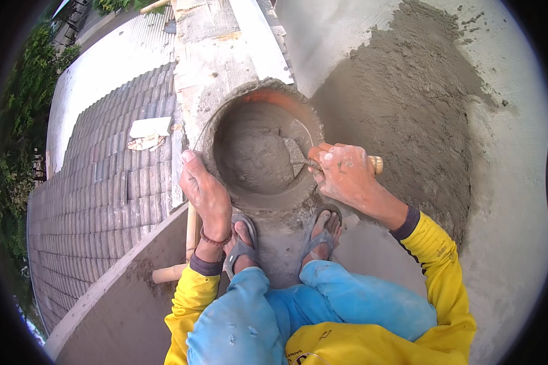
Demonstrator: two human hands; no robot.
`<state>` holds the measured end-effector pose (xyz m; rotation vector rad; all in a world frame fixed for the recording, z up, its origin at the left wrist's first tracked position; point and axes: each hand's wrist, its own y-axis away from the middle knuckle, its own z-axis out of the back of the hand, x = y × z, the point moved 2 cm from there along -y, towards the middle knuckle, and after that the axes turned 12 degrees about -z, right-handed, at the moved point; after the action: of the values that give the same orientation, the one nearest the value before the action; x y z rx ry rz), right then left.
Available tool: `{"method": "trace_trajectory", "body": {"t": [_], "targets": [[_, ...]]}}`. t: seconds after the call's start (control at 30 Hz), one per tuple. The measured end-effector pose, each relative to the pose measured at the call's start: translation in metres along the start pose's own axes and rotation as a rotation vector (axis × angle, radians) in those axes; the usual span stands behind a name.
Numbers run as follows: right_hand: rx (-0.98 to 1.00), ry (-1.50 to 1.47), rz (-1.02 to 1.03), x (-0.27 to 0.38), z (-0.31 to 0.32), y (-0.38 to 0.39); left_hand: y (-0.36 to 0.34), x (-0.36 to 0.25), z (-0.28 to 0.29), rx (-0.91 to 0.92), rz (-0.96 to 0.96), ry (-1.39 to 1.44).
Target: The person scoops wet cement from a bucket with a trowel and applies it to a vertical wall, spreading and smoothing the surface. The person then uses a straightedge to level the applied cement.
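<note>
One bucket (266,202), centre frame, holds wet mortar (249,155). Right hand (347,173): fingers closed round trowel (293,153); left hand (208,194) by bucket's left side, can't tell grip. Best brace bucket, keep trowel low.

Small dark printed lettering (295,353) on the yellow shirt (371,344)

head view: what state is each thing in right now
Bucket: upright, rim crusted grey
Mortar: wet-looking, below the bucket's rim
Trowel: blade inside the bucket
Right hand: closed around the trowel
Left hand: beside the bucket, grip unclear
Grey heap: spread out, rough
Sandals: worn
</note>
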<state>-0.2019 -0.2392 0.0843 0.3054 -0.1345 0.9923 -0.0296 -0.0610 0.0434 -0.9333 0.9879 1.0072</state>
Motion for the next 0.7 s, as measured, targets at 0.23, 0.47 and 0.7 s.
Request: {"method": "trace_trajectory", "body": {"t": [0.23,0.47,0.7], "targets": [[-0.106,-0.199,-0.044,-0.002,0.001,0.021,-0.012,0.034,0.021,-0.006,0.091,0.099],[-0.102,-0.479,0.047,0.006,0.053,0.052,-0.025,0.077,0.044,0.138,0.214,0.383],[0.808,-1.741,-0.448,-0.099,-0.012,0.066,-0.029,0.088,0.049,-0.001,0.428,0.425]]}}
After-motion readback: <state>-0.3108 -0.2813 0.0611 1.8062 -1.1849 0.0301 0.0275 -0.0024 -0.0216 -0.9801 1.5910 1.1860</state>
